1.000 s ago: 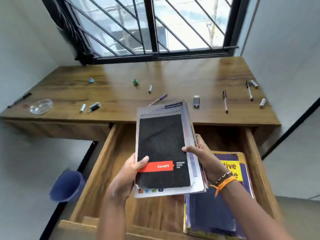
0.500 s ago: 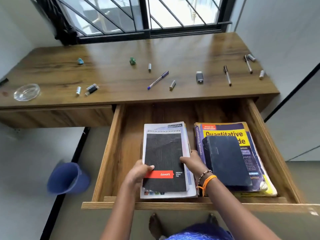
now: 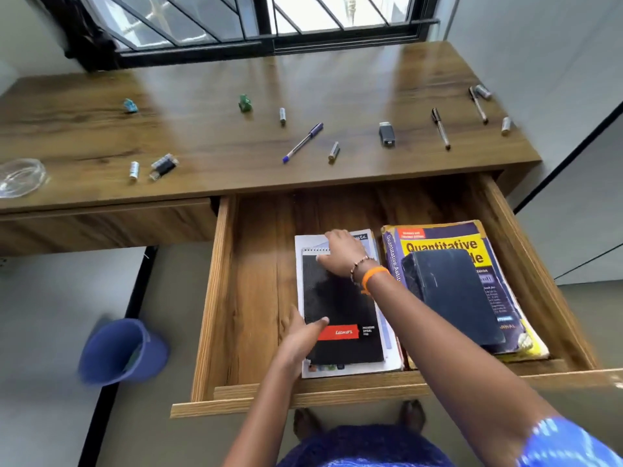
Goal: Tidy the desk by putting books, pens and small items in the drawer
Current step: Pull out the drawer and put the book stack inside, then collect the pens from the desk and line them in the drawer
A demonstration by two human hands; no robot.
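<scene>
The open drawer [image 3: 249,298] serves as the landmark, pulled out from under the right half of the wooden desk [image 3: 202,136]. Inside it, toward the middle, lies a black spiral pad [image 3: 340,318] with a red band, resting on top of a white notebook [image 3: 387,348] that shows around its edges. The left hand [image 3: 300,335] lies at the pad's near left edge, fingers loosely spread, thumb laid across the cover by the red band. The right hand [image 3: 344,252] rests on the pad's far end, fingers curled downward over the spiral binding; whether they pinch anything cannot be told. In the drawer's right part, just beside the notebooks, sits a yellow and purple textbook [image 3: 448,244] with a dark blue book [image 3: 451,298] lying on it. On the desk beyond the drawer lie a purple pen [image 3: 302,142], 2 dark pens [image 3: 440,128] further right, a USB stick [image 3: 386,134] and several small batteries [image 3: 333,152]. Left of the drawer, on the floor, stands a blue bin [image 3: 121,350].
</scene>
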